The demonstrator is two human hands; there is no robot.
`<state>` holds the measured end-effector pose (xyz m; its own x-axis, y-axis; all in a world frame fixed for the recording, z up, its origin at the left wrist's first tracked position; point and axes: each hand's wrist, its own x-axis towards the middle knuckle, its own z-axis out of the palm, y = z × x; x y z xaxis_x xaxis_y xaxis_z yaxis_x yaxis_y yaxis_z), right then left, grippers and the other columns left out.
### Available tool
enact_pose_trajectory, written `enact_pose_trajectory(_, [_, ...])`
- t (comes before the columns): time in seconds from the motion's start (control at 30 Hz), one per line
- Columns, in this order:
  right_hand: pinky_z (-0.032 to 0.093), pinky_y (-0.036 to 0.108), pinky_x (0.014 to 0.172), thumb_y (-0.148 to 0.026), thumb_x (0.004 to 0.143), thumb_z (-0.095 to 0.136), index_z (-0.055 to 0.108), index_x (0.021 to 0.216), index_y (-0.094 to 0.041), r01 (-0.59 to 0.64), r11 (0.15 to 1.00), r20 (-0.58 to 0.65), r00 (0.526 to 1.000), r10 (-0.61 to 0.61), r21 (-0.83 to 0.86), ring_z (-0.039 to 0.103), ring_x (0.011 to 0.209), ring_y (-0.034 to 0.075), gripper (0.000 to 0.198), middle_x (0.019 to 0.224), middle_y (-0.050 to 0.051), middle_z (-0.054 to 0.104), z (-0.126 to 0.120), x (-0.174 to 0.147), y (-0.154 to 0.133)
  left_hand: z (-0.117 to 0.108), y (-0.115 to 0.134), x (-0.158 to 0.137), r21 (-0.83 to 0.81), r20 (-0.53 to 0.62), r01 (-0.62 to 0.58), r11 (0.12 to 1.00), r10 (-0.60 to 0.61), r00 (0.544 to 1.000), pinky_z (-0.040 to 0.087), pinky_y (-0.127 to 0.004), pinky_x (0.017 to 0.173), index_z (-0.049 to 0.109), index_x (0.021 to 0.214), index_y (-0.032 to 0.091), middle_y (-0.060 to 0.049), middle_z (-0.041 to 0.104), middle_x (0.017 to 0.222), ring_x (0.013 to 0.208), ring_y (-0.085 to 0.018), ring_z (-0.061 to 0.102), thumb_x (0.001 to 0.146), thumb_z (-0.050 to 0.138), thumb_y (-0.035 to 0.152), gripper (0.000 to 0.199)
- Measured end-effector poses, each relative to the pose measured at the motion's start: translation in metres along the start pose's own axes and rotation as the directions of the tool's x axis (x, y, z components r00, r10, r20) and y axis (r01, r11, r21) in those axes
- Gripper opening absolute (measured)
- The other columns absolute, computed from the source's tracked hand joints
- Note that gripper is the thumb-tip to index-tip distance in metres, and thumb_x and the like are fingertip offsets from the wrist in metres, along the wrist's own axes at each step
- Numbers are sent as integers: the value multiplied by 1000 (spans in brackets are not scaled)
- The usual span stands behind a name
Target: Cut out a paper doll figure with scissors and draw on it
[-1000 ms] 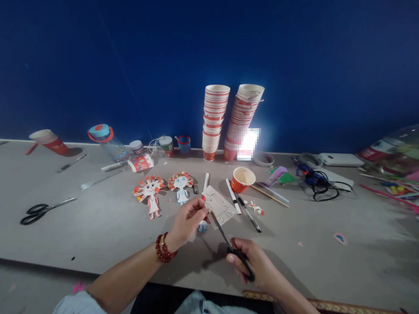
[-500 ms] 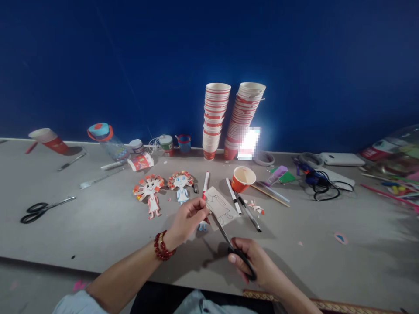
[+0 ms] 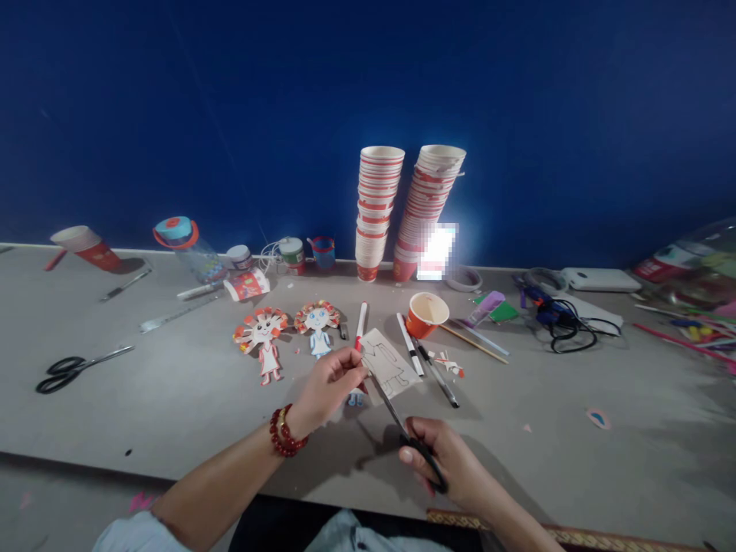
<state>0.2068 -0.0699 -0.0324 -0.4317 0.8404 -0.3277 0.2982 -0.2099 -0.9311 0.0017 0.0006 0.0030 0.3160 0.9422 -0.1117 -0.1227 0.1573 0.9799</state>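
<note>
A piece of white paper (image 3: 394, 360) with a dress-shaped figure drawn in black outline is pinched at its left edge by my left hand (image 3: 333, 383), which wears red beads at the wrist. My right hand (image 3: 440, 456) grips black-handled scissors (image 3: 395, 415), their blades lying along the paper's lower left side. Partly covered by my left hand is another small paper figure (image 3: 356, 398) with blue feet. Two finished-looking paper dolls with fringed orange hair, one in red (image 3: 267, 356) and one in blue (image 3: 318, 341), lie to the left.
Behind the paper stand a cut orange paper cup (image 3: 426, 316) and two tall cup stacks (image 3: 379, 215). Markers (image 3: 409, 345), a pen (image 3: 442, 381) and scraps (image 3: 448, 363) lie right of it. A second pair of scissors (image 3: 66, 373) rests far left. Cables (image 3: 566, 322) lie at right.
Almost nothing differs. The scissors' handles and my right hand have shifted very slightly to the left; my left hand and the paper hold their place.
</note>
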Motion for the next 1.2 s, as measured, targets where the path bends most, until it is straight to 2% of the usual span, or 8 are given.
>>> enact_pose_trajectory(0.2, [23, 21, 40, -85, 66, 53, 36, 65, -23, -20, 999, 38, 999, 18, 44, 38, 36, 8, 64, 42, -8, 42, 0, -2, -2, 0, -4, -1, 19, 9, -23, 1000, 22, 1000, 41, -20, 60, 52, 68, 16, 3, 49, 63, 60, -9, 45, 79, 64, 32, 22])
enact_pose_trajectory(0.37, [24, 20, 41, -84, 69, 51, 38, 66, -23, -2, 1000, 49, 999, 0, 31, 39, 37, 8, 63, 42, -7, 46, -1, -2, -5, 0, -9, -1, -11, 28, -26, 1000, 26, 999, 42, -21, 61, 52, 70, 16, 3, 49, 64, 62, -10, 47, 80, 63, 30, 21])
enact_pose_trajectory(0.7, [25, 19, 39, -85, 67, 51, 37, 64, -22, -12, 1000, 50, 999, 13, -5, 36, 36, 7, 64, 41, -7, 46, -6, 2, -6, -2, -10, -3, 41, 47, -28, 999, 26, 999, 42, -22, 64, 51, 70, 17, 3, 47, 66, 62, -10, 46, 81, 62, 30, 20])
enact_pose_trajectory(0.87, [27, 19, 39, -86, 67, 50, 37, 62, -23, 25, 999, 23, 999, -24, -38, 39, 37, 8, 65, 41, -7, 44, -6, 4, -4, -1, -9, -4, 33, 46, -22, 999, 20, 999, 42, -22, 64, 50, 71, 17, 3, 46, 67, 63, -10, 45, 82, 61, 29, 19])
enact_pose_trajectory(1.2, [24, 19, 37, -88, 62, 52, 34, 62, -23, 10, 1000, -31, 999, -10, -5, 37, 36, 7, 67, 43, -9, 37, -3, 5, 2, -2, -6, -3, 35, 65, -32, 999, 29, 997, 42, -22, 65, 50, 70, 16, 3, 45, 66, 63, -10, 44, 82, 60, 30, 21])
